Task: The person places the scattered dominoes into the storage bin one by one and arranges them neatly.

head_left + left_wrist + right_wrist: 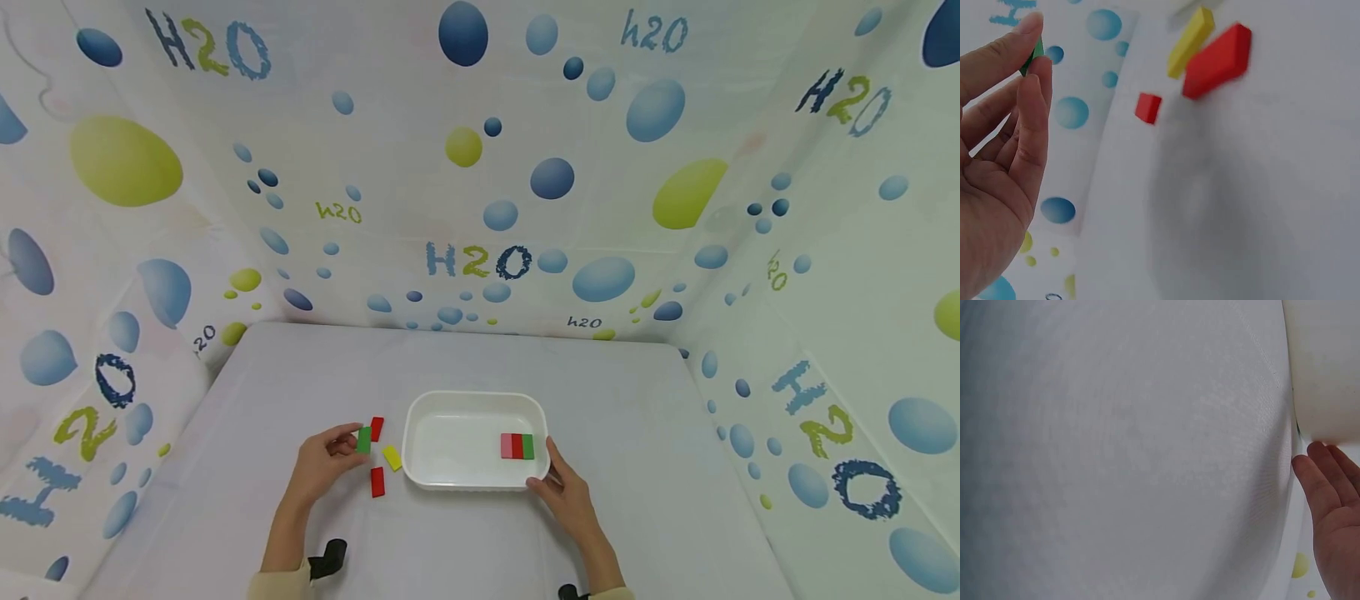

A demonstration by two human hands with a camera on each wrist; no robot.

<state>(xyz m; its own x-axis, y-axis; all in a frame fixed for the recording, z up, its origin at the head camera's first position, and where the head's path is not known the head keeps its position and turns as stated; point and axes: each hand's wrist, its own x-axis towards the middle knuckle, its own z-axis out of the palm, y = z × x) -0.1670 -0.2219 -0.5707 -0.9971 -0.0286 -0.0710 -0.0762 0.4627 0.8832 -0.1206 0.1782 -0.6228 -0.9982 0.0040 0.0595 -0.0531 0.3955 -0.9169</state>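
My left hand point(327, 460) pinches a green block point(363, 440) between thumb and fingertips, above the table to the left of the tray. In the left wrist view only a sliver of the green block point(1036, 55) shows between the fingertips. Near that hand lie a red block point(377, 428), a yellow block point(392, 457) and another red block point(377, 482). My right hand point(564, 492) holds the white tray point(457, 482) at its front right corner, thumb at the front, fingers along the right side. Inside the tray, pink point(506, 446), red point(517, 446) and green point(528, 447) blocks sit side by side.
A white cloth covers the table point(450, 550). Patterned curtains point(405, 167) with blue and green drops enclose it at the back and both sides. Dark wrist mounts point(328, 558) show by the forearms.
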